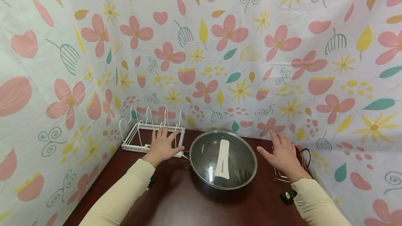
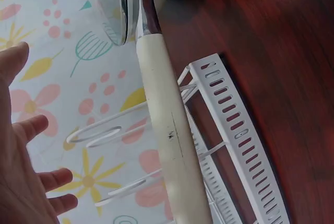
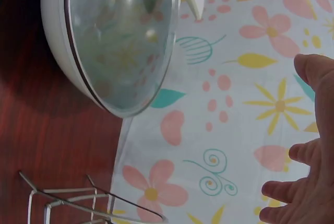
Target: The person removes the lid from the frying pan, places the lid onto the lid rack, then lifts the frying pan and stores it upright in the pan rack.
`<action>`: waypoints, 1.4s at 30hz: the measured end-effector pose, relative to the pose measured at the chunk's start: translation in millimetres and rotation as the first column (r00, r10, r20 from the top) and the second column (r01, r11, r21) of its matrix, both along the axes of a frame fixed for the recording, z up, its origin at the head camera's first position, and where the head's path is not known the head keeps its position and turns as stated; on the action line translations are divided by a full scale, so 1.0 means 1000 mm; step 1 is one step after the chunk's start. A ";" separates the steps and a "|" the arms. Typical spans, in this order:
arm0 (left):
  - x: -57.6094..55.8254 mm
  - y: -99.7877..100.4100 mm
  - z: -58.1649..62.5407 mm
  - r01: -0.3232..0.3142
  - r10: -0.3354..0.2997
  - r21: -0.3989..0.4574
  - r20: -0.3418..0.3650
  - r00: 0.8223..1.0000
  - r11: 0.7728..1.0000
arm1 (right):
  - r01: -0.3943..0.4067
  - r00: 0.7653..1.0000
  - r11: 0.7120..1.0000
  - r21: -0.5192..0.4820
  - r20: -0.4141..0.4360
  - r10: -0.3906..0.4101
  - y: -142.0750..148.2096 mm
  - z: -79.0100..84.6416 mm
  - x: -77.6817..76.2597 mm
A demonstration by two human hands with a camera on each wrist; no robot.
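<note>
A wok point(image 3: 57, 36) with a cream handle point(image 2: 166, 114) stands on the dark red table, covered by a glass lid point(image 1: 204, 159) that has a long cream knob point(image 1: 223, 159). My left hand point(image 1: 162, 145) is spread above the wok's handle; in the left wrist view a gap shows between fingers and handle. To the right of the wok, my right hand point(image 1: 281, 156) hovers with fingers spread, holding nothing. It is nearest to a small wire rack point(image 1: 281, 177), which it partly hides in the head view.
A white dish-style rack point(image 1: 132, 147) with upright wire loops stands at the back left, behind the wok's handle. Flower-printed cloth point(image 1: 201, 44) hangs behind and on both sides of the table point(image 1: 188, 208). The small wire rack sits near the right-hand cloth.
</note>
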State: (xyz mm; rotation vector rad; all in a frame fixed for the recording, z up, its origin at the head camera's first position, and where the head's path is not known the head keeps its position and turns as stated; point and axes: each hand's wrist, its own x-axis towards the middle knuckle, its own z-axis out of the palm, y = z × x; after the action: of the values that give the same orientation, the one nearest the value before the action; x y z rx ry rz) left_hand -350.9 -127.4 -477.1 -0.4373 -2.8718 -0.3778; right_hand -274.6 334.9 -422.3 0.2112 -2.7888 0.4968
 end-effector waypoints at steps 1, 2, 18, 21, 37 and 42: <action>0.001 0.001 0.000 0.012 -0.012 0.013 -0.022 1.000 1.000 | 0.001 1.000 1.000 -0.003 -0.006 -0.001 -0.001 -0.001 -0.001; 0.001 0.001 -0.001 0.022 -0.021 0.020 -0.043 0.999 1.000 | 0.001 1.000 1.000 -0.007 -0.013 -0.001 -0.002 -0.002 -0.001; 0.000 0.005 -0.037 0.097 -0.093 0.020 -0.146 0.985 0.995 | 0.012 1.000 0.998 -0.068 -0.001 -0.012 -0.011 -0.015 -0.005; -0.002 0.005 -0.043 0.098 -0.097 0.007 -0.101 0.990 0.995 | 0.015 1.000 0.997 -0.080 -0.007 -0.015 -0.013 -0.019 -0.006; -0.013 0.005 -0.067 0.048 -0.050 -0.024 -0.078 0.996 0.999 | 0.026 1.000 0.995 -0.099 0.011 -0.025 -0.024 -0.032 -0.006; -0.015 0.006 -0.072 0.009 -0.010 -0.022 -0.045 0.999 1.000 | 0.025 1.000 0.994 -0.108 0.009 -0.024 -0.025 -0.033 -0.008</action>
State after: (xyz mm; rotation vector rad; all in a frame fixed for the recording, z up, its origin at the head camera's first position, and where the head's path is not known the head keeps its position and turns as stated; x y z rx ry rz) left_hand -365.5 -121.4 -549.2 -0.4576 -2.8339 -0.3337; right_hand -282.3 310.2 -454.9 0.1518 -2.7583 0.6418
